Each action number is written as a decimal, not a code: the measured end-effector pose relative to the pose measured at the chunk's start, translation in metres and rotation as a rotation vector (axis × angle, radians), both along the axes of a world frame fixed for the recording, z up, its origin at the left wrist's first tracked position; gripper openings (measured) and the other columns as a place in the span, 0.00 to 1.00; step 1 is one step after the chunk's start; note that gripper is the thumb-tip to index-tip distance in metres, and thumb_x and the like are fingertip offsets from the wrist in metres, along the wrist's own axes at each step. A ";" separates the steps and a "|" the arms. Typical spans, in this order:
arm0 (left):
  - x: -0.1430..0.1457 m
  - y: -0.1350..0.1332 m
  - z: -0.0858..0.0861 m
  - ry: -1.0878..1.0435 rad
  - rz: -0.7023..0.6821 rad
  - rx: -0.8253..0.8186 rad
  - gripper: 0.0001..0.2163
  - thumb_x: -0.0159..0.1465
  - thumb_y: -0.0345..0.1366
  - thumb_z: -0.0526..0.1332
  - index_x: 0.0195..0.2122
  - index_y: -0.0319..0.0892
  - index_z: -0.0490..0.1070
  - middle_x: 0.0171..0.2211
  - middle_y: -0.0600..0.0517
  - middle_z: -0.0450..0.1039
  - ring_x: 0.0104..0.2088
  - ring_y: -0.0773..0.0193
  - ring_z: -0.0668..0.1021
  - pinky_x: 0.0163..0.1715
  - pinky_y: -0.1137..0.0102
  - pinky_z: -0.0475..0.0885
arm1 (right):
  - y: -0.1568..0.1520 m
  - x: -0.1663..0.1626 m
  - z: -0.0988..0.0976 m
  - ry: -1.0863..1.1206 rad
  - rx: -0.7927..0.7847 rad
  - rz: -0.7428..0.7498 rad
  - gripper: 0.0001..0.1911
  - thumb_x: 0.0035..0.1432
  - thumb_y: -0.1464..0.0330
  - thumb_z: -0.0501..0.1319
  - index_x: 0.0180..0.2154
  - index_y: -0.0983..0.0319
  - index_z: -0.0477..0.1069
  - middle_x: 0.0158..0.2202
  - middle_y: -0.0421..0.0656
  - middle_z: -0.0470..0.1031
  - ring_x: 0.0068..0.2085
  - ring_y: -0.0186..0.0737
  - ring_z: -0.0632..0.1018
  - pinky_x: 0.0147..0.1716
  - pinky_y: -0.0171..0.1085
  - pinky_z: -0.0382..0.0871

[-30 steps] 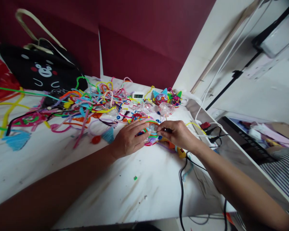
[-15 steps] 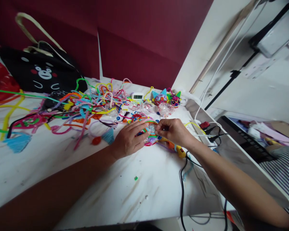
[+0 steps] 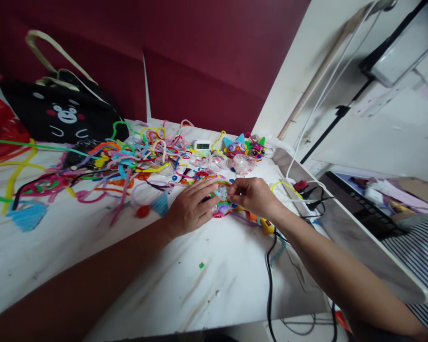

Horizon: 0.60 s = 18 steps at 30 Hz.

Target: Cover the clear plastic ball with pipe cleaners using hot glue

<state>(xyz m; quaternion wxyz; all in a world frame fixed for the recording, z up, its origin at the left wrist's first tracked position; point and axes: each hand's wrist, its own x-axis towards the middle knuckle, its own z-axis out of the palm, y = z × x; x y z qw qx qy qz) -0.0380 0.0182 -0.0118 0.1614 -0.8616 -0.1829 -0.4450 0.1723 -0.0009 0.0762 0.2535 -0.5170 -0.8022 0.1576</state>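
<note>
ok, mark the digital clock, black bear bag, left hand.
digital clock (image 3: pixel 202 145), head view, on its display.
black bear bag (image 3: pixel 67 114), head view, on the bear face.
left hand (image 3: pixel 189 211), head view, on its back.

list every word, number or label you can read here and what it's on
No text in this picture can be read.
Small white digital display behind the pipe cleaners: dark digits show, too small and blurred to read.
Black bag: only a printed bear face, no letters visible.
Papers at the right edge: print too blurred to read.
</note>
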 end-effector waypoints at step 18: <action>-0.004 0.002 -0.005 0.016 0.003 -0.026 0.15 0.62 0.28 0.59 0.50 0.44 0.69 0.56 0.42 0.69 0.64 0.48 0.66 0.60 0.44 0.64 | 0.001 -0.003 -0.002 0.006 -0.029 -0.022 0.05 0.48 0.78 0.63 0.27 0.63 0.74 0.22 0.36 0.74 0.23 0.29 0.71 0.26 0.29 0.59</action>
